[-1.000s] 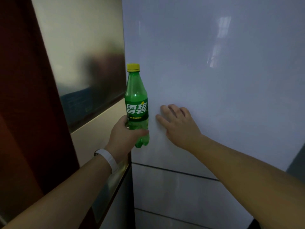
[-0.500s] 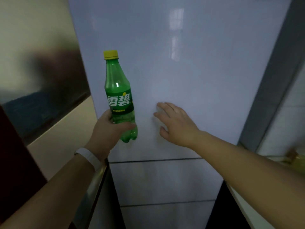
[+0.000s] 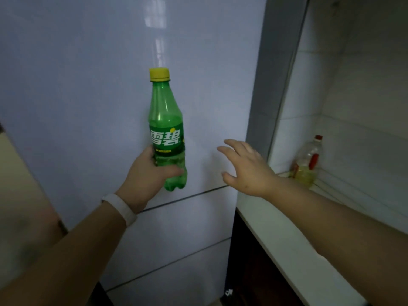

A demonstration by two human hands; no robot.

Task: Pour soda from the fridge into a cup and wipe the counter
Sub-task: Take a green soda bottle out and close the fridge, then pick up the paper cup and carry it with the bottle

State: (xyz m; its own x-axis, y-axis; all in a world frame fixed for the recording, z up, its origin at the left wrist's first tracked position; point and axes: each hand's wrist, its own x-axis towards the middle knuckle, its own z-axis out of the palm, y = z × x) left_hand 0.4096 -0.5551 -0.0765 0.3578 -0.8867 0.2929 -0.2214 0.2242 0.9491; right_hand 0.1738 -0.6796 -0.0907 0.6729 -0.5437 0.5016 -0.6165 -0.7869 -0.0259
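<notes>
Left hand (image 3: 146,173) grips the soda bottle (image 3: 166,133) low on its body, upright, yellow cap up, in front of the fridge door (image 3: 88,85). Right hand (image 3: 247,166), fingers spread, seems just off the door. The counter (image 3: 276,217) lies right, nearer that free hand.

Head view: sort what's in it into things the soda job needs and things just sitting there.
Needed for the job:
- green soda bottle with yellow cap, gripped by the left hand
- fridge door, shut
- white counter
- right hand, open, in front of the door

Just lying about:
- oil bottle with red cap, at the counter's back
- white wristband
</notes>
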